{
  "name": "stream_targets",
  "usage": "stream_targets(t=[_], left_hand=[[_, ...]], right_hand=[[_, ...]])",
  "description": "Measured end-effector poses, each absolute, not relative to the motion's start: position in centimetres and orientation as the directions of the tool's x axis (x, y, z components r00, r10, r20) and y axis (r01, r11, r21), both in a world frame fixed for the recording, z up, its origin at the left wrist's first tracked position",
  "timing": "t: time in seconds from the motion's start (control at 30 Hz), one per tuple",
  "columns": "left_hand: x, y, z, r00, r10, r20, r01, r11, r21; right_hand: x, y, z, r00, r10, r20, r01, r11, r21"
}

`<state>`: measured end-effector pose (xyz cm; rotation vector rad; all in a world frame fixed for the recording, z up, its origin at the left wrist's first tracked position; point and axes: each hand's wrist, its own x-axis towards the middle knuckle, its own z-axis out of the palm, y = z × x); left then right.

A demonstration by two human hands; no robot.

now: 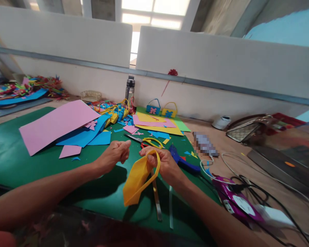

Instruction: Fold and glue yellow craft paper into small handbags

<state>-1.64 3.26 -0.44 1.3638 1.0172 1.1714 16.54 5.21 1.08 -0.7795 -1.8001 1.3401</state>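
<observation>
My right hand [167, 166] pinches a small yellow paper handbag [136, 176] near its top, where the looped handle joins the body. The bag hangs tilted over the green mat [98, 188]. To its left, my left hand [114, 156] is raised with curled fingers, apart from the bag; whether anything is inside them is hidden. Just beyond the hands lie scissors [152, 140] with yellow and red handles. A blue glue gun [184, 162] rests right of my right hand. Below the bag are a narrow metallic strip [156, 202] and a clear glue stick [171, 207].
Pink sheets [59, 127] and blue sheets [92, 133] lie left. Behind are small paper bags [153, 109], colored sheets [175, 128], scraps and a bottle [130, 90]. A phone [204, 144], purple power strip [237, 199], cables and a handbag [247, 128] occupy the right.
</observation>
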Motion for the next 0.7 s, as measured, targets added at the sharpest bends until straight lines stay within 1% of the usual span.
stream_targets(t=[0.07,0.13,0.2,0.27,0.33,0.43,0.5,0.6,0.7], left_hand=[[-1.4,3.0,-0.2,0.254,0.959,0.13,-0.017,-0.129,0.991],[-1.0,2.9,-0.2,0.394,0.907,0.15,-0.107,-0.117,0.987],[-0.6,2.8,-0.3,0.528,0.833,0.166,-0.225,-0.051,0.973],[-0.2,2.8,-0.5,0.6,0.785,0.155,-0.285,0.028,0.958],[-0.1,2.9,-0.7,0.621,0.776,0.11,-0.287,0.095,0.953],[-0.1,2.8,-0.8,0.607,0.794,0.038,-0.243,0.14,0.96],[-0.2,2.8,-0.8,0.543,0.839,0.017,-0.238,0.135,0.962],[-0.3,2.9,-0.8,0.408,0.912,-0.034,-0.303,0.171,0.937],[-0.3,3.2,-0.9,0.279,0.953,-0.115,-0.375,0.218,0.901]], right_hand=[[16.5,5.3,1.3,-0.578,0.78,0.239,0.023,0.308,-0.951],[16.5,5.4,1.4,-0.627,0.742,0.237,-0.01,0.297,-0.955],[16.5,5.4,1.4,-0.665,0.709,0.234,-0.03,0.288,-0.957],[16.4,5.4,1.4,-0.682,0.692,0.237,-0.03,0.297,-0.954],[16.3,5.3,1.5,-0.702,0.673,0.234,-0.029,0.301,-0.953],[16.0,5.2,1.4,-0.727,0.658,0.197,-0.057,0.227,-0.972],[15.8,5.4,1.0,-0.677,0.722,0.139,-0.061,0.134,-0.989],[15.9,6.3,0.2,-0.486,0.871,0.064,-0.053,0.044,-0.998],[16.5,7.4,-0.2,-0.3,0.95,0.081,-0.055,0.068,-0.996]])
